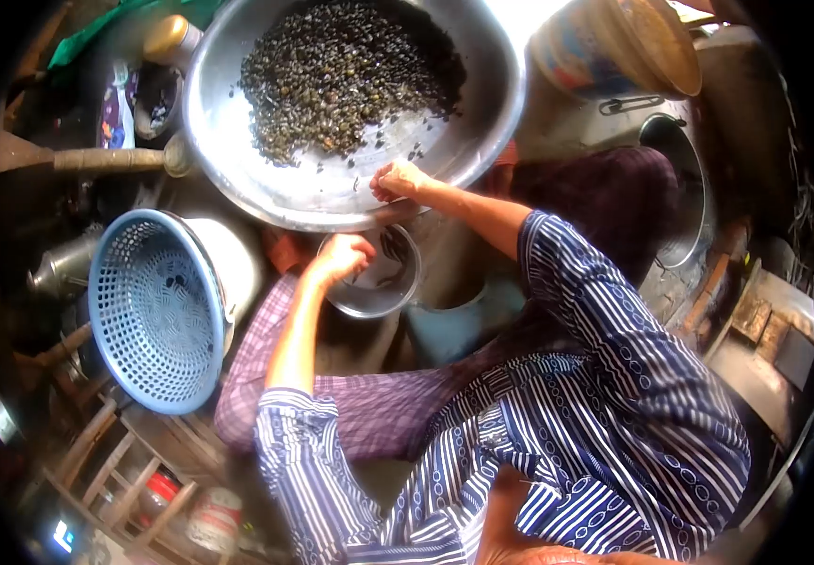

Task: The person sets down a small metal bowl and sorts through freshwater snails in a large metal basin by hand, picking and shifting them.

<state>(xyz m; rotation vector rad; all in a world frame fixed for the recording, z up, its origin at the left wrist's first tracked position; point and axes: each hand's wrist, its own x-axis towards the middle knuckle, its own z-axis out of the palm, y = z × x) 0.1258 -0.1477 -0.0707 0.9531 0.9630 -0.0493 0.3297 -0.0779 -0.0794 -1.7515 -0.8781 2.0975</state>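
Observation:
A wide metal basin (280, 209) is tilted in front of me, with a heap of small dark pieces that look like snails (341, 80) in it. My right hand (399, 181) is over the basin's near inner side, fingers curled together. Close by lie a few loose dark pieces. My left hand (346, 256) is closed just below the rim, at the left edge of a small metal bowl (369, 303). Several dark, slender bits show inside that bowl. Whatever either hand pinches is hidden by the fingers.
At left, a blue plastic basket (157, 311) leans against a white bucket (228, 259). A worn bucket (605, 47) stands at upper right, near metal tongs (630, 105) and a metal pan (685, 202). A wooden rack (124, 480) is at lower left.

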